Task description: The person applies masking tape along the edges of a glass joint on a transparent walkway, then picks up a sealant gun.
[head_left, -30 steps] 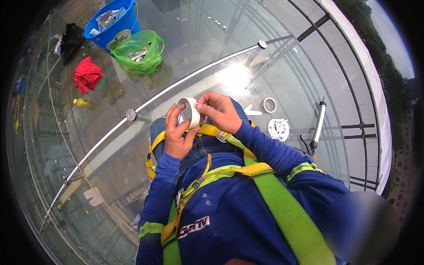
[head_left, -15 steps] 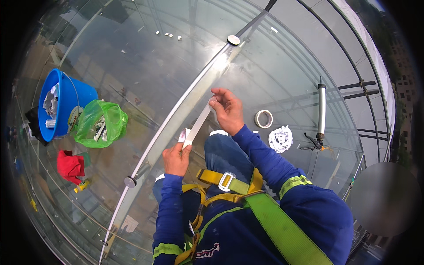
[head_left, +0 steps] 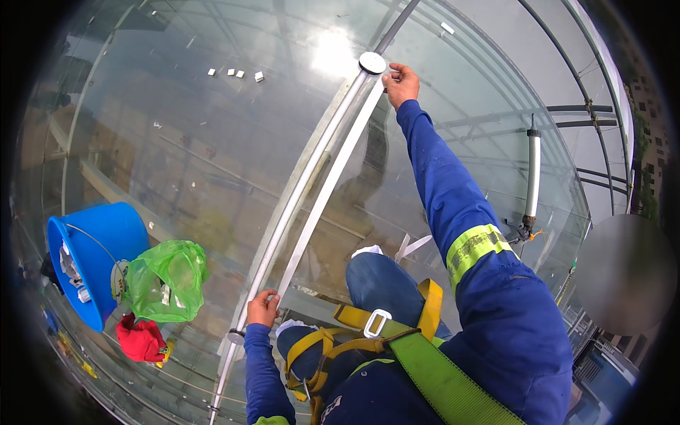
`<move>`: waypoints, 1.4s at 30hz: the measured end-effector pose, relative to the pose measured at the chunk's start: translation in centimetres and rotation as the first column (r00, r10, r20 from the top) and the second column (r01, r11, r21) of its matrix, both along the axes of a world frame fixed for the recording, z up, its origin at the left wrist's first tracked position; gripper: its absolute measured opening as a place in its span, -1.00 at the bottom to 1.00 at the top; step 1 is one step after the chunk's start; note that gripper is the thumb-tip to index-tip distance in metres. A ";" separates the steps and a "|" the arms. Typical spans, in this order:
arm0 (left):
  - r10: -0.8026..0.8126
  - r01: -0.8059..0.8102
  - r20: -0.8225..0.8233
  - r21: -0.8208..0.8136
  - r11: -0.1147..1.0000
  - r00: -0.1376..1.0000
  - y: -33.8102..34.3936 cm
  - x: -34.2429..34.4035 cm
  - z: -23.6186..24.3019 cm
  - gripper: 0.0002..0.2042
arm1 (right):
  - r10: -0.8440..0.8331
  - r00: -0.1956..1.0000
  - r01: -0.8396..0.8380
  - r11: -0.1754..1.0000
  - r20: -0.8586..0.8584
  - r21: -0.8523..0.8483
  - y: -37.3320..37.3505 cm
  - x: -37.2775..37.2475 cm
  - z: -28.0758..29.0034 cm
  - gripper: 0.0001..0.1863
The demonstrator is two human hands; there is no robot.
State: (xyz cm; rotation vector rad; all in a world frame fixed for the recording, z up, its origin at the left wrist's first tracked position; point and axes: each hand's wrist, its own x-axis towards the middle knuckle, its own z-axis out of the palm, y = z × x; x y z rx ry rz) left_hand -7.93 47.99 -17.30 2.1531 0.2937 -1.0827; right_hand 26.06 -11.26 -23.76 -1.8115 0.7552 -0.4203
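Observation:
My right hand (head_left: 401, 85) is at the upper end of a long pale tape strip (head_left: 329, 188), pinching it beside a round white fitting (head_left: 372, 62). My left hand (head_left: 263, 309) holds the lower end, near another round fitting (head_left: 236, 337); any roll inside that hand is hidden. The strip stretches straight between both hands, alongside a metal-edged joint (head_left: 313, 177) on the glass surface.
At left are a blue bucket (head_left: 110, 234), a green plastic bag (head_left: 166, 273) and a red cloth (head_left: 138, 340). At right lies a caulking gun (head_left: 533, 173) near the curved glass edge. Several small white blocks (head_left: 240, 74) sit higher up; loose strips (head_left: 411, 246) lie beside my knee.
My hands have moved far apart, stretching the short strip into a long one along the joint. My right hand has moved up and away, my left down and toward the lower fitting.

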 end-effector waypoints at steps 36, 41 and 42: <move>0.056 -0.069 0.075 0.193 0.979 0.996 -0.7 5.9 -3.8 -0.77 | -0.126 0.981 0.067 0.934 -0.148 -0.350 2.5 1.8 -2.2 -0.45; -0.012 -0.011 0.103 0.216 0.976 0.995 -0.9 6.1 -3.2 -0.75 | -0.166 0.981 0.124 0.934 -0.100 -0.334 3.3 1.7 -2.6 -0.44; -0.010 -0.013 0.103 0.221 0.975 0.995 -0.8 6.1 -3.0 -0.75 | -0.163 0.981 0.122 0.936 -0.101 -0.330 3.7 1.6 -2.8 -0.44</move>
